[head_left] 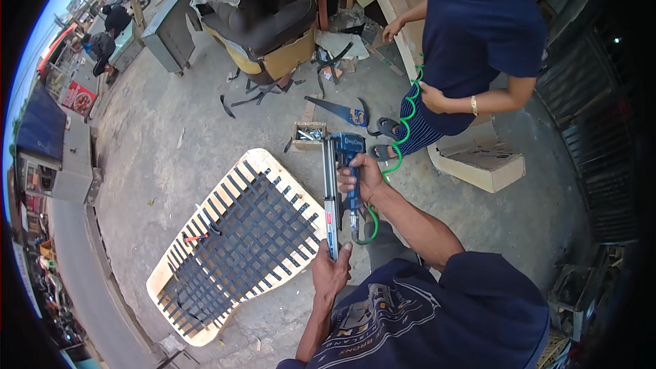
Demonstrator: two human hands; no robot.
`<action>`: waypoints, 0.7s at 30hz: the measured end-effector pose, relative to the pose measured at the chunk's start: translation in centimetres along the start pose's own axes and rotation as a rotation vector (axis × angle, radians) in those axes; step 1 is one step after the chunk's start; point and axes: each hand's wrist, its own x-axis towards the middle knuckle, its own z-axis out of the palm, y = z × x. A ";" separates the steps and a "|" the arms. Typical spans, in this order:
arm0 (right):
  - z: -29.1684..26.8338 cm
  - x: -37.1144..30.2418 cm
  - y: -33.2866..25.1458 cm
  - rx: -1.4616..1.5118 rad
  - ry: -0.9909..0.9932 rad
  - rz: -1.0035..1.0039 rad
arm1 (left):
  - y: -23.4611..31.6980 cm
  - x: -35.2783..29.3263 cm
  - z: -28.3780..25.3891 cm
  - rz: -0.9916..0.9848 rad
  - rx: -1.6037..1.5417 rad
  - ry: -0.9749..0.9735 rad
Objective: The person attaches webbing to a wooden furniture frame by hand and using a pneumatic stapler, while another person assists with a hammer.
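Note:
My right hand (362,176) is wrapped around the grip of a blue air nail gun (348,142) with a long silver magazine (330,212). The thumb and fingers of my left hand (330,272) pinch the magazine's lower end. A green coiled air hose (370,234) joins the bottom of the grip. On the ground to the left lies a pale wooden frame (254,158), woven across with black straps (256,222). Resting on the straps is a tool with a red part (196,238), whose kind I cannot make out.
A handsaw (339,111) and a small wooden box of metal pieces (309,134) lie ahead. Strap scraps (256,98) litter the ground before a worn armchair (273,34). Another person (478,41) stands at right, one hand by the hose, near an open cardboard box (482,164).

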 end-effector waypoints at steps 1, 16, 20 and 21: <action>-0.9 1.7 -1.4 0.037 0.071 0.011 | 1.0 0.1 1.2 0.003 0.001 0.008; -10.0 13.5 -6.4 -1.665 0.265 0.949 | 1.1 8.8 5.7 -0.408 -1.029 0.149; -16.5 20.4 -7.6 -1.611 0.417 0.723 | -2.6 14.3 7.1 -0.627 -1.626 0.216; -19.0 23.5 -8.7 -1.613 0.472 0.696 | -3.5 16.1 7.6 -0.590 -1.727 0.244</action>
